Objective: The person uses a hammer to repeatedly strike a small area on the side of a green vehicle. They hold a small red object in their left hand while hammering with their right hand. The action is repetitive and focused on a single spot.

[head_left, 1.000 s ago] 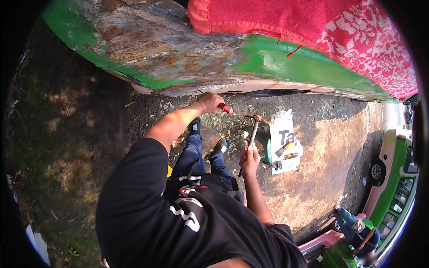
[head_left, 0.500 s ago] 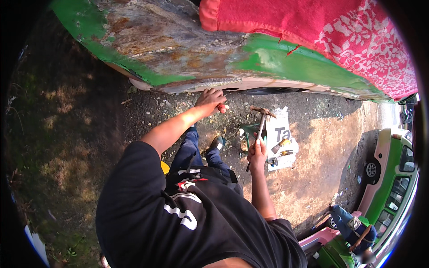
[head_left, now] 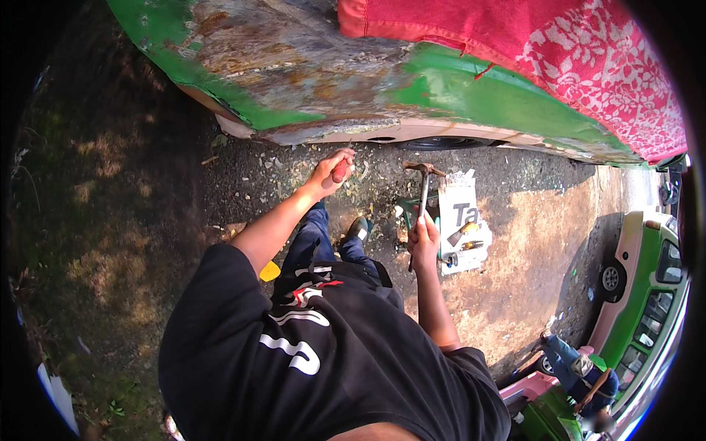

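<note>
My left hand (head_left: 330, 173) is closed round the red handle of a screwdriver (head_left: 340, 170), its thin shaft only faintly visible near the panel's lower edge. My right hand (head_left: 424, 244) grips the shaft of a hammer (head_left: 424, 184), which stands upright with its head away from me. Both hands are in front of a green vehicle panel (head_left: 448, 84) and apart from it. A large part of that panel is a rough, bare patch (head_left: 294, 55) of brown and grey. Under it runs a pale pink lower edge (head_left: 412, 131).
A pink towel (head_left: 471, 26) with white flowers drapes over the panel's right. Beside my right hand, a white printed sheet (head_left: 457, 197) carries several tools, including a scraper (head_left: 462, 234). A green-and-pink van (head_left: 625, 279) stands at right, with a person (head_left: 588, 378) near it. Flakes litter the ground.
My left hand has drawn down and left, away from the panel edge, with the screwdriver. My right hand and the hammer have shifted slightly, the hammer now more upright.
</note>
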The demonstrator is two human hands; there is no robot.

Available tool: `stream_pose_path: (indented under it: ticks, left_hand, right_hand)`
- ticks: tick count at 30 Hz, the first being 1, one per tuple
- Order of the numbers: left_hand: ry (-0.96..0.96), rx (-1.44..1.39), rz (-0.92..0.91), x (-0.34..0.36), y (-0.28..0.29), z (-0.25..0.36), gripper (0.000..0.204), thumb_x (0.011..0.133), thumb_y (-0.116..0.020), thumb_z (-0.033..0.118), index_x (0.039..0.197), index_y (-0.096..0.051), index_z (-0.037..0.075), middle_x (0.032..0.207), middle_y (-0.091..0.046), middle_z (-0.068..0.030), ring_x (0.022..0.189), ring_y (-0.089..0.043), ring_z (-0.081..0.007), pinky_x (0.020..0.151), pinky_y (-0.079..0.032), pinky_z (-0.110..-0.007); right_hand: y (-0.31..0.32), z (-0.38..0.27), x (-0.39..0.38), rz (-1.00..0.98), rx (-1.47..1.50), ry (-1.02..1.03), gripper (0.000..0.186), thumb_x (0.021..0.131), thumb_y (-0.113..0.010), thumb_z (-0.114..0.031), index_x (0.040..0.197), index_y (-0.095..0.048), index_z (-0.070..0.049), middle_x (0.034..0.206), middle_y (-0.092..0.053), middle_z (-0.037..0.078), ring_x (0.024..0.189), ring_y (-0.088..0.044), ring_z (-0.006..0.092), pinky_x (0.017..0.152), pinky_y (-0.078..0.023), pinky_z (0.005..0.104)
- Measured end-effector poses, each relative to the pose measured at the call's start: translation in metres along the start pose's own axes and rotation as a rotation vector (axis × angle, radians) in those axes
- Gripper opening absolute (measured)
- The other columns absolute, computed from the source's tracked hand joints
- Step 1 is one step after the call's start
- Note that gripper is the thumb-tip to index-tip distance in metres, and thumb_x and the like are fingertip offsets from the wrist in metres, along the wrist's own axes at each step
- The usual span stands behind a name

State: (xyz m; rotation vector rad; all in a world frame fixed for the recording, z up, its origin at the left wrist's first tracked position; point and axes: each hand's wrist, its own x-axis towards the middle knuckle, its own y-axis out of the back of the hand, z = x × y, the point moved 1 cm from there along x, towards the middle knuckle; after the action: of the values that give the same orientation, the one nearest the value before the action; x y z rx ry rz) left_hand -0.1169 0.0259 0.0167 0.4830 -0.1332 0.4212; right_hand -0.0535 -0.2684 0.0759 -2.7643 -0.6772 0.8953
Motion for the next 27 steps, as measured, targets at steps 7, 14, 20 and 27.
stream_pose_path:
  ticks: [7, 14, 20, 27]
  left_hand:
    - [-0.052, -0.040, -0.047, -0.002, 0.000, -0.014, 0.042, 0.069, -0.061, -0.015, 0.106, -0.050, 0.003, 0.111, -0.054, -0.0108, 0.106, -0.055, -0.0236, 0.088, -0.045, -0.030]
    - [-0.021, -0.017, -0.040, 0.004, 0.001, -0.011, 0.047, 0.066, -0.059, -0.016, 0.107, -0.049, 0.004, 0.112, -0.055, -0.0096, 0.104, -0.056, -0.0244, 0.088, -0.045, -0.030]
    - [-0.147, 0.052, 0.019, 0.008, 0.002, -0.017, 0.049, 0.065, -0.059, -0.017, 0.108, -0.050, 0.005, 0.112, -0.055, -0.0095, 0.100, -0.057, -0.0243, 0.085, -0.047, -0.030]
    - [-0.168, 0.019, 0.020, 0.009, -0.001, -0.023, 0.047, 0.065, -0.058, -0.017, 0.106, -0.050, 0.005, 0.109, -0.055, -0.0090, 0.094, -0.057, -0.0234, 0.081, -0.047, -0.030]
  right_hand:
    - [-0.006, -0.002, -0.003, -0.044, -0.014, -0.012, 0.035, 0.101, -0.051, -0.023, 0.131, -0.054, -0.007, 0.063, -0.034, -0.010, 0.049, -0.031, -0.0002, 0.040, -0.024, 0.0174]
    - [-0.009, -0.002, -0.005, -0.078, 0.014, -0.016, 0.032, 0.101, -0.051, -0.021, 0.130, -0.055, -0.007, 0.064, -0.033, -0.010, 0.050, -0.032, 0.0000, 0.041, -0.024, 0.0172]
    - [-0.011, -0.004, -0.007, -0.104, 0.000, -0.020, 0.032, 0.101, -0.051, -0.020, 0.130, -0.054, -0.006, 0.064, -0.035, -0.010, 0.049, -0.032, 0.0001, 0.041, -0.024, 0.0173]
    - [-0.010, 0.001, -0.008, -0.128, -0.058, 0.019, 0.035, 0.101, -0.052, -0.020, 0.132, -0.054, -0.005, 0.066, -0.039, -0.008, 0.053, -0.035, 0.0011, 0.045, -0.028, 0.0183]
